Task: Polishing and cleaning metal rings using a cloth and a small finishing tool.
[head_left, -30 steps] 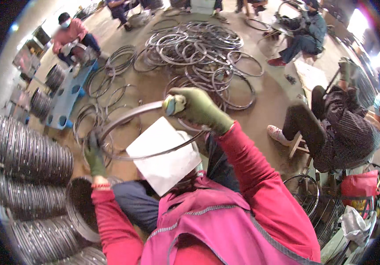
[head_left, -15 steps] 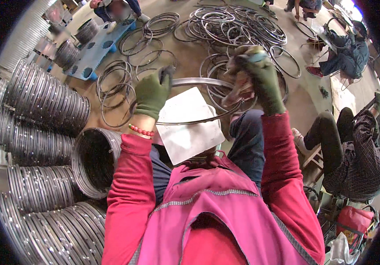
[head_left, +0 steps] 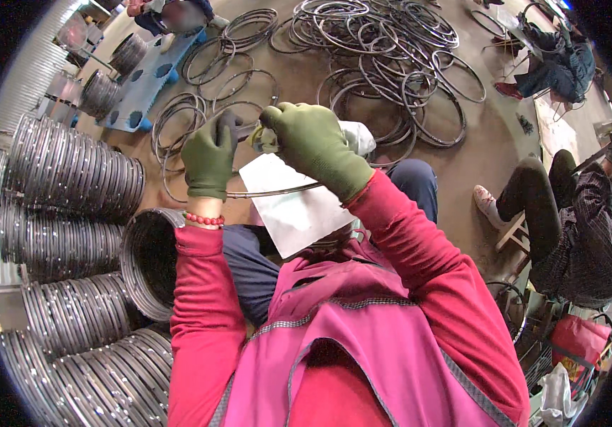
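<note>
A fisheye camera looked down from the person's head.
It faced forward over the vest [head_left: 349,313] at six o'clock; left hand [head_left: 210,153] at ten and right hand [head_left: 313,146] at twelve were close, floor [head_left: 297,80] farther off.

Blue pallet [head_left: 146,90], seated co-worker [head_left: 591,252], wooden stool [head_left: 513,230], red bag [head_left: 579,336], white plastic bag [head_left: 556,396]

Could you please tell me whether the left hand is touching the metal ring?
Touching. The head view shows the gloved left hand closed on the metal ring, whose far edge emerges at the thumb, toward the right hand.
</note>
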Demonstrator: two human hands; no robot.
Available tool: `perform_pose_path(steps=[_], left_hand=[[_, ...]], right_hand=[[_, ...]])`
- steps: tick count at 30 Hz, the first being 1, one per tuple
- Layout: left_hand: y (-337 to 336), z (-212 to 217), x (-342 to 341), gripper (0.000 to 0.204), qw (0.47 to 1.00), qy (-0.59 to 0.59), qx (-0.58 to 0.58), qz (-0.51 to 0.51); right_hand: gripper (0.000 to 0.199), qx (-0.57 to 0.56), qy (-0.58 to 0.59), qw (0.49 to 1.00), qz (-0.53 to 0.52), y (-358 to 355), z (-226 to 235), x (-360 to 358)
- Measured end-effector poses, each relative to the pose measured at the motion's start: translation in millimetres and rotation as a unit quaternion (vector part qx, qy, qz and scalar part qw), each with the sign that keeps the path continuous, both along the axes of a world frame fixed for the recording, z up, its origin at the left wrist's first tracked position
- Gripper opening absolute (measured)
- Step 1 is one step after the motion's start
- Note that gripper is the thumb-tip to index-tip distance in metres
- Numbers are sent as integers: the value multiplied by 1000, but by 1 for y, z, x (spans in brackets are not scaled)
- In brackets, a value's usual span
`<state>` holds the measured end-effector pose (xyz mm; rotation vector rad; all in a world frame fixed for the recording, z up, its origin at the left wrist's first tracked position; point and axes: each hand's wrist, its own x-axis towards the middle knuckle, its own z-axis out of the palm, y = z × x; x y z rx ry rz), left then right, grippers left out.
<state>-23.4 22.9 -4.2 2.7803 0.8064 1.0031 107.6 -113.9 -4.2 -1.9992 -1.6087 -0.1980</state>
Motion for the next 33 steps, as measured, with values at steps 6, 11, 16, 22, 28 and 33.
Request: perform_pose_path(steps=[6, 11, 16, 22, 28, 33], left_hand=[[54, -16, -33, 27, 998, -42, -36, 27], [64, -31, -40, 29, 995, -53, 78, 36], [69, -47, -38, 29, 997, -43, 18, 68], [92, -95, -63, 47, 993, 13, 119, 20], [104, -110, -76, 58, 996, -2, 87, 4], [100, -119, -91, 53, 995, -18, 45, 82]], right_hand=[[49, 67, 403, 912, 26, -27, -66, 49], [39, 53, 553, 831, -9, -47, -111, 62], [12, 101, 139, 985, -30, -34, -62, 55], [22, 61, 170, 983, -32, -24, -23, 48], [38, 130, 411, 902, 0, -41, -79, 77], [38, 130, 605, 785, -28, -63, -131, 78]])
